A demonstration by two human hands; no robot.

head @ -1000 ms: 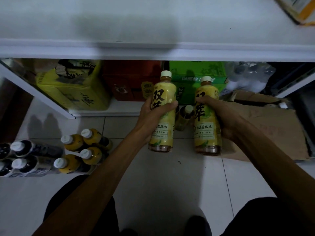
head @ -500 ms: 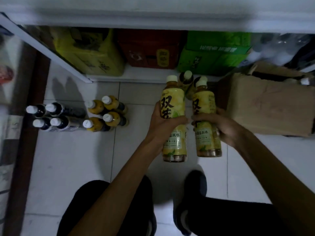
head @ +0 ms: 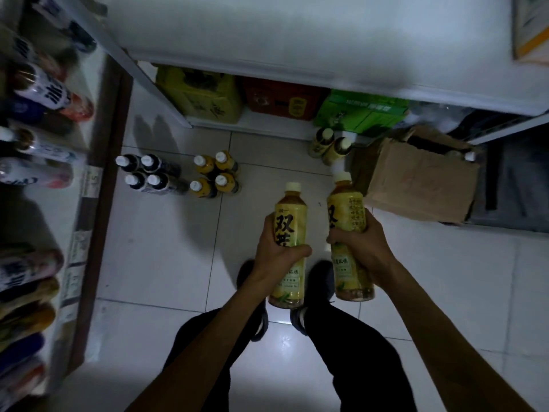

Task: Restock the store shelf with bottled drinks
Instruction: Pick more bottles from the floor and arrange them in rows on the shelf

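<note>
Above the pale tiled floor (head: 166, 248), white shelf (head: 297, 40) at twelve o'clock, your left hand (head: 279, 251) and right hand (head: 361, 245) each clasp a yellow-labelled plastic tea bottle (head: 289, 221) mid-body, a sound hold for something likely heavy and slick.

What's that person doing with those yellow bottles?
Someone is restocking drinks. Their left hand grips one yellow bottle and their right hand grips a second yellow bottle, both upright over the floor. More bottles stand on the floor beside a cardboard box, near the white shelf.
</note>
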